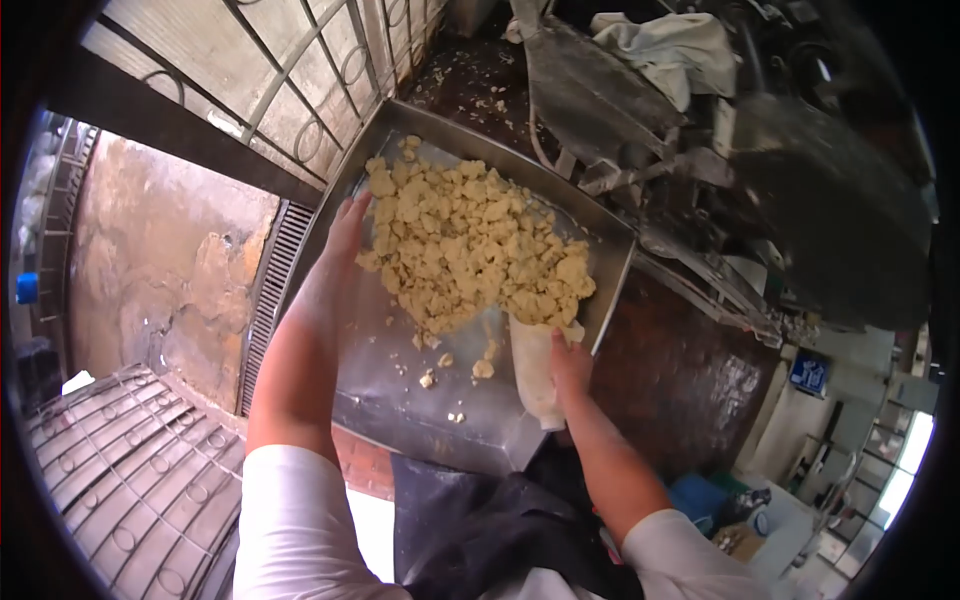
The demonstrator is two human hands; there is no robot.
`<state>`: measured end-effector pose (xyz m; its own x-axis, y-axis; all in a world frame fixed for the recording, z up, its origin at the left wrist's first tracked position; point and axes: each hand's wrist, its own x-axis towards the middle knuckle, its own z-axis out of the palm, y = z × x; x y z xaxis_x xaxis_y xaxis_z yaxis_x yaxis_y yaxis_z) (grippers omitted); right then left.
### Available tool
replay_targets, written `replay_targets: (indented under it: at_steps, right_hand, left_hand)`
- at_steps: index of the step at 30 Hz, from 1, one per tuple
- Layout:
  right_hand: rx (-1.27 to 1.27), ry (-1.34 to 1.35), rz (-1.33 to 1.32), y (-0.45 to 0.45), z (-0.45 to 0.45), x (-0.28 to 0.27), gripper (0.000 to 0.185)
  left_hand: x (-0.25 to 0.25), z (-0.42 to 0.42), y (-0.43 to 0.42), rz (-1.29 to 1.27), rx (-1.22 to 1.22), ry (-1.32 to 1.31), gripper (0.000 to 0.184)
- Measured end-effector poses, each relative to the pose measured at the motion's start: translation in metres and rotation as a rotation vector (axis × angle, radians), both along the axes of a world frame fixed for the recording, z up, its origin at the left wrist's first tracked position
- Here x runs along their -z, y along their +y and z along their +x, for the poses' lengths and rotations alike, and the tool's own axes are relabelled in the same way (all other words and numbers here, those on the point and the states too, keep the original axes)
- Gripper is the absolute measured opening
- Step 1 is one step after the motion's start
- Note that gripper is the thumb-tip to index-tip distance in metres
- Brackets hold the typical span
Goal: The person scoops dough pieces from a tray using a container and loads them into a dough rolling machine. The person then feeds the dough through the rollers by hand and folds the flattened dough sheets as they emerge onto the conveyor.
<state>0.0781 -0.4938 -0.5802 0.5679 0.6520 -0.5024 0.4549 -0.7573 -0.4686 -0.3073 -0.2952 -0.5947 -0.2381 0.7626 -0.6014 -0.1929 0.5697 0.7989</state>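
A deep metal tray (400,375) holds a heap of crumbly yellow dough (470,235), with a few loose crumbs on its bare lower part. My left hand (350,225) is at the tray's left side, its fingers stretched out beside the dough's left edge, holding nothing. A pale, bottle-shaped scoop (535,375) lies at the dough's lower right edge, its wide end against the lumps. Around its right side my right hand (571,362) is closed.
Dusty dark machinery (610,90) with a pale cloth (680,50) on it stands at the upper right. A metal grille (290,70) runs along the upper left. Blue items (700,497) are at the lower right.
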Motion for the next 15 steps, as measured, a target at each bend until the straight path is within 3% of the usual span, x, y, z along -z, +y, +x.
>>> replay_targets:
  at_steps: [2,3,5,6,8,9,12,13,15]
  right_hand:
    - [-0.029,0.082,-0.043,0.014,0.0,-0.005,0.061]
    - [-0.222,0.009,-0.033,0.025,0.001,-0.012,0.06]
    - [-0.529,-0.034,0.033,0.047,0.004,-0.025,0.057]
    - [-0.534,-0.037,0.013,0.059,0.004,-0.032,0.057]
    - [-0.868,-0.125,-0.057,0.089,0.003,-0.048,0.056]
    - [-0.914,-0.151,-0.132,0.106,-0.002,-0.056,0.056]
    - [-1.125,-0.092,-0.134,0.144,-0.009,-0.039,0.055]
    - [-1.104,-0.015,-0.07,0.156,-0.021,-0.025,0.055]
    - [-1.085,0.08,-0.005,0.163,-0.058,-0.003,0.055]
  left_hand:
    - [0.009,0.009,0.023,0.03,0.031,0.1,0.09]
    - [0.01,0.01,0.031,0.009,0.021,0.1,0.09]
    - [0.018,0.014,0.044,-0.004,0.24,0.221,0.09]
    - [0.034,0.019,0.046,-0.021,0.236,0.212,0.09]
    - [0.072,0.031,0.051,-0.037,0.168,0.189,0.088]
    - [0.128,0.037,0.052,0.086,0.134,0.602,0.087]
    - [0.111,0.059,0.045,0.145,0.226,0.399,0.086]
    - [0.107,0.07,0.043,0.084,0.232,0.526,0.081]
    - [0.093,0.084,0.03,0.006,0.246,0.525,0.079]
